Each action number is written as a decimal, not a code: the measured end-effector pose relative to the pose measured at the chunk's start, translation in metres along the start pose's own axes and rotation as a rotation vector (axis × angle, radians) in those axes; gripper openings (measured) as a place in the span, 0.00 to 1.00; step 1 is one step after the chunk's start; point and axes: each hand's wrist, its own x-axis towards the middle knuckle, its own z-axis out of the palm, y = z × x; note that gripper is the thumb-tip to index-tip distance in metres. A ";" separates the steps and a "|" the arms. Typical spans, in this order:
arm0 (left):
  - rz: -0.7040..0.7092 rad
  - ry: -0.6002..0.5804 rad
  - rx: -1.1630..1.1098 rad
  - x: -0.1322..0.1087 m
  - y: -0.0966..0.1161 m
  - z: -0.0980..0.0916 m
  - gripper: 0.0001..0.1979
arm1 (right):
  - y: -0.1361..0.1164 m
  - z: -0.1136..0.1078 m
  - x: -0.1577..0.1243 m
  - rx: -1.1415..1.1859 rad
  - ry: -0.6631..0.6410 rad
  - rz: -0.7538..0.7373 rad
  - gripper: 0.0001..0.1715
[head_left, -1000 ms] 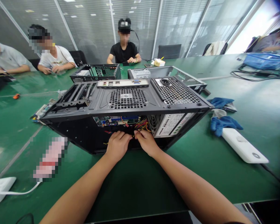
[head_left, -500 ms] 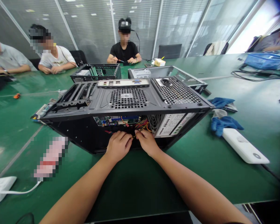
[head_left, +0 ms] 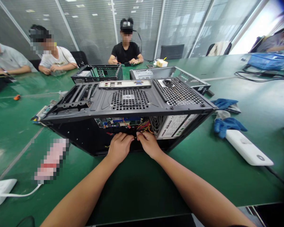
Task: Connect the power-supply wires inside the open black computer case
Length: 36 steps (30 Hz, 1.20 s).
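A black open computer case (head_left: 127,101) lies on its side on the green table (head_left: 142,183). Both of my hands reach into its open side, close together. My left hand (head_left: 119,146) is curled, knuckles toward me, at the case's lower edge. My right hand (head_left: 148,143) is curled beside it, fingers among red and yellow wires (head_left: 144,126). What the fingertips grip is hidden. A green motherboard (head_left: 118,121) and a power supply (head_left: 171,124) show inside the case.
Blue gloves (head_left: 227,124) and a white oblong device (head_left: 248,148) lie to the right. A second case (head_left: 170,75) and a black metal cage (head_left: 97,73) stand behind. A white box with a cable (head_left: 0,190) sits left. Three people sit across the table.
My hands stay in the case with only small finger shifts. A fingertip of another person has appeared at the right edge.
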 end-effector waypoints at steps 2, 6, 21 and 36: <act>-0.002 0.001 -0.005 0.000 -0.001 0.000 0.11 | -0.001 0.000 0.000 0.012 -0.013 0.023 0.21; 0.003 -0.001 -0.004 -0.002 -0.002 0.001 0.11 | -0.003 -0.001 -0.001 0.028 -0.020 0.026 0.22; 0.035 0.025 0.065 -0.005 -0.002 0.003 0.10 | -0.002 -0.001 0.001 -0.017 0.022 -0.023 0.21; 0.044 0.015 0.105 -0.002 -0.002 0.002 0.11 | 0.001 0.000 0.000 -0.040 0.009 -0.019 0.21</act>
